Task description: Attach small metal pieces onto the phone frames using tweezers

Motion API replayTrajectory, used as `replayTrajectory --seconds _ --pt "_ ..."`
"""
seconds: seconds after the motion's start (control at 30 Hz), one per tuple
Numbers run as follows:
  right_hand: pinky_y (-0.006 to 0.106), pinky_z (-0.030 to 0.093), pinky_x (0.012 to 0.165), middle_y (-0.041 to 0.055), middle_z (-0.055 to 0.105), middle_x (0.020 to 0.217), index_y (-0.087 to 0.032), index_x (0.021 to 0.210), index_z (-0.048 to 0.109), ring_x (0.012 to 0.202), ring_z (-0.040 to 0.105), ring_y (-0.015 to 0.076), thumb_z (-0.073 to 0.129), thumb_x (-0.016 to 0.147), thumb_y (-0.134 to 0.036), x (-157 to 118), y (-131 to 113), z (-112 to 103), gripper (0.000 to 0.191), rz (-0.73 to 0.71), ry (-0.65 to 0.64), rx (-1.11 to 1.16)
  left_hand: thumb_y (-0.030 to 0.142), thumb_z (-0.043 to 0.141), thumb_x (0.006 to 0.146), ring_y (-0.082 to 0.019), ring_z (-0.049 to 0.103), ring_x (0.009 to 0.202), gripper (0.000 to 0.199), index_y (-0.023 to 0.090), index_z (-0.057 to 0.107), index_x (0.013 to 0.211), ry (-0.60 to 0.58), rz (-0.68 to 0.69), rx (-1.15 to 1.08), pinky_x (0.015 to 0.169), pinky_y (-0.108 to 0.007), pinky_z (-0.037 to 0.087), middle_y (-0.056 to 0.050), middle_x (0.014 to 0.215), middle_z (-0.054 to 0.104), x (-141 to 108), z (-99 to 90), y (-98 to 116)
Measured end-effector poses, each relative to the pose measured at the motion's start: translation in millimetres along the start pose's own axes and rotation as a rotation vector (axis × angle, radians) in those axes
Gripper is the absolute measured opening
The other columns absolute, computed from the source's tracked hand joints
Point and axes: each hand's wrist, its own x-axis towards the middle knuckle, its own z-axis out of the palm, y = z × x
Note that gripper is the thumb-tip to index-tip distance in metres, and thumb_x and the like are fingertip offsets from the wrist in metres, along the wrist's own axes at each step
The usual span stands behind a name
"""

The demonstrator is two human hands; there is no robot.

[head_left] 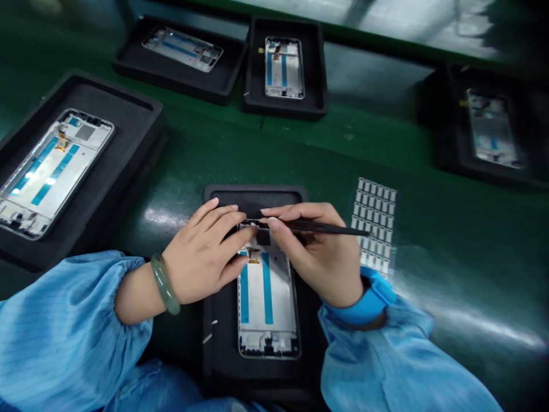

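Note:
A phone frame [281,292] with two blue strips lies in a black foam tray [221,343] in front of me. My right hand [323,249], with a blue band at the wrist, pinches black tweezers [330,228], whose tip is at the top edge of the frame. My left hand [208,252], below which sits a green bangle [164,284], rests on the frame's upper left corner with its fingers spread. Its index fingertip is close to the tweezer tip. Right of the tray is a sheet of small pale parts [373,223].
On the green table [206,154], a larger-looking black tray [128,131] with a phone frame [64,166] stands at left. Two more trays with frames [182,48] [285,68] are at the back, and another tray [450,131] at far right is blurred.

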Motion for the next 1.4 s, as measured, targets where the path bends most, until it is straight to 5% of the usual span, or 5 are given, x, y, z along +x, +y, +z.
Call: replayTrajectory --seconds 0.5,1.4 --pt "0.028 0.057 0.064 0.0022 0.067 0.094 -0.024 0.094 0.053 0.083 0.068 0.0179 0.062 0.082 -0.023 1.8 -1.1 1.0 0.015 0.027 0.006 0.024 0.03 0.049 0.089 -0.027 0.045 0.122 0.036 0.014 0.054 0.121 0.0 -0.003 -0.013 0.109 -0.05 0.028 -0.011 0.123 0.054 -1.1 -0.4 -0.7" --pt "0.034 0.056 0.073 0.0017 0.069 0.088 -0.025 0.091 0.055 0.082 0.068 0.0188 0.066 0.079 -0.022 -3.3 -3.5 0.2 0.016 -0.069 0.06 -0.121 0.031 0.049 0.089 -0.026 0.044 0.123 0.036 0.014 0.055 0.12 0.006 -0.013 -0.022 0.11 -0.048 0.027 -0.012 0.123 0.054 -0.9 -0.8 -0.4"
